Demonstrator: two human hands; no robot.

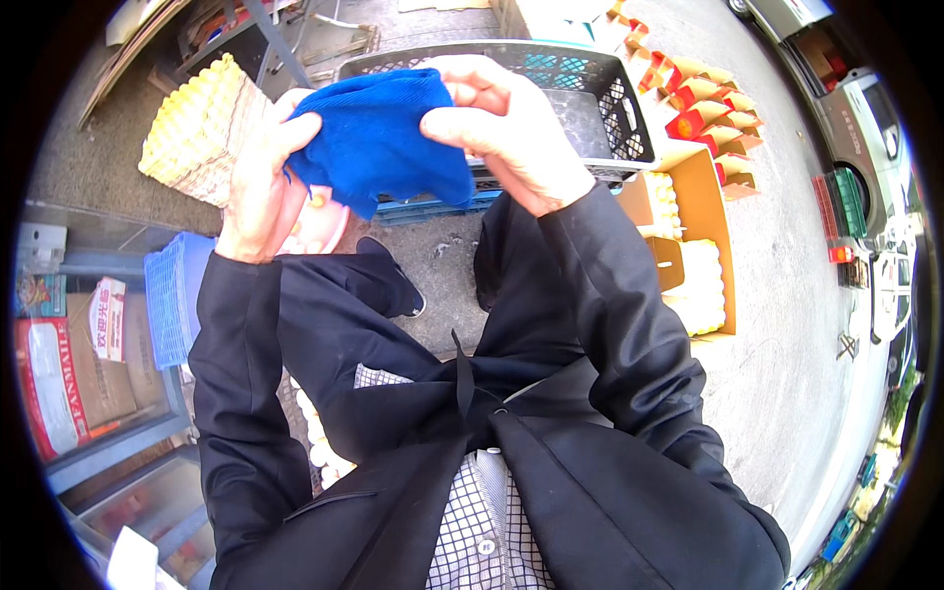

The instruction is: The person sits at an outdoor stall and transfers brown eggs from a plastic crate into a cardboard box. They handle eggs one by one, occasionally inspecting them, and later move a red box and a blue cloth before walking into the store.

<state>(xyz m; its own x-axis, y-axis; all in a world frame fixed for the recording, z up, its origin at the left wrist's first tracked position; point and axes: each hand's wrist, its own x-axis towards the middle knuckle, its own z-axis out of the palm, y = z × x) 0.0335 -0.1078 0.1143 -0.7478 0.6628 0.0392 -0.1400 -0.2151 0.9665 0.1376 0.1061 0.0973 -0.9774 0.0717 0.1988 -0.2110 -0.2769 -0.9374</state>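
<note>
A blue cloth (376,140) is stretched between my two hands above a black plastic crate (636,151). My left hand (258,188) pinches its left edge, the thumb lying over the front. At the upper right corner, my right hand (523,136) grips the fabric between thumb and fingers. The lower edge of the cloth hangs loose. Whether anything lies behind the cloth cannot be seen. The crate rests on blue crates (424,214), and the part of its floor that shows holds nothing. Partly behind my left wrist is a pink basin (338,227) with some eggs in it.
A tall stack of egg trays (210,129) stands beyond my left hand. To the right, an open cardboard box (721,258) holds trays of pale eggs, with red cartons (700,122) behind it. A blue plastic basket (166,302) is at left. Vehicles (848,125) stand farther right.
</note>
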